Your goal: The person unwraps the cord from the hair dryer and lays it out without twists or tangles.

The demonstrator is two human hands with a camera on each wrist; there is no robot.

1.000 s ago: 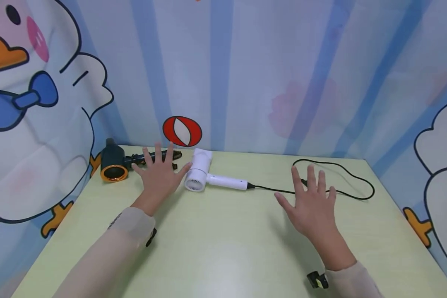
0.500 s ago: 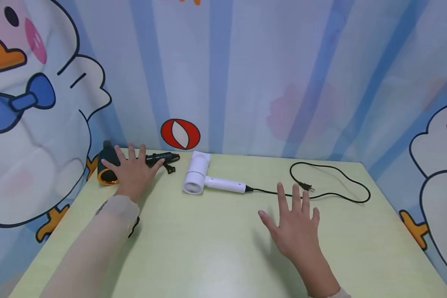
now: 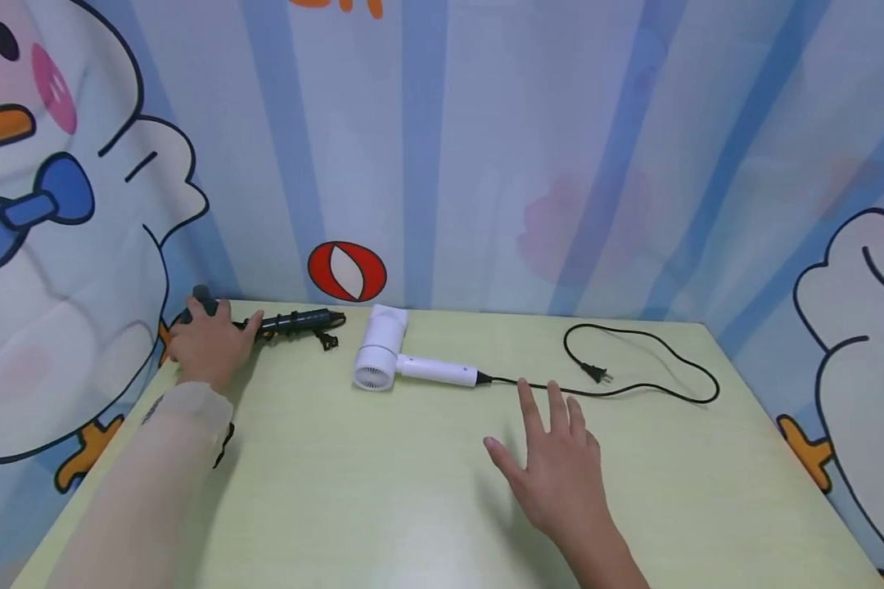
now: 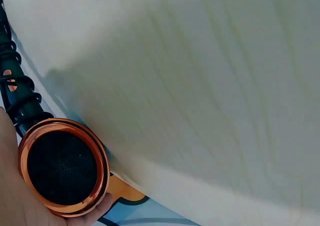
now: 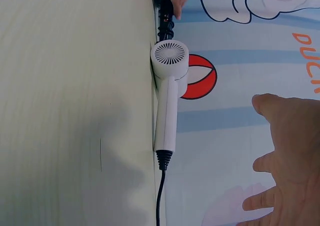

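At the table's back left corner my left hand grips the head of a dark green-black hair dryer, covering most of it. Its cord is wound round the handle. In the left wrist view, the copper-coloured rim of the dryer faces the camera, with the hand curled about its side. A white hair dryer lies to the right, its grille facing forward. My right hand hovers over the table in front of the white dryer's cord, fingers spread, holding nothing; the right wrist view also shows this hand.
The white dryer's black cord loops over the back right of the table, ending in a plug. A curtain printed with ducks and blue stripes stands behind the table and along its sides.
My left hand has moved left from beside the white dryer onto the dark dryer's head and taken hold of it. The right hand has drifted left and nearer to me, still spread.
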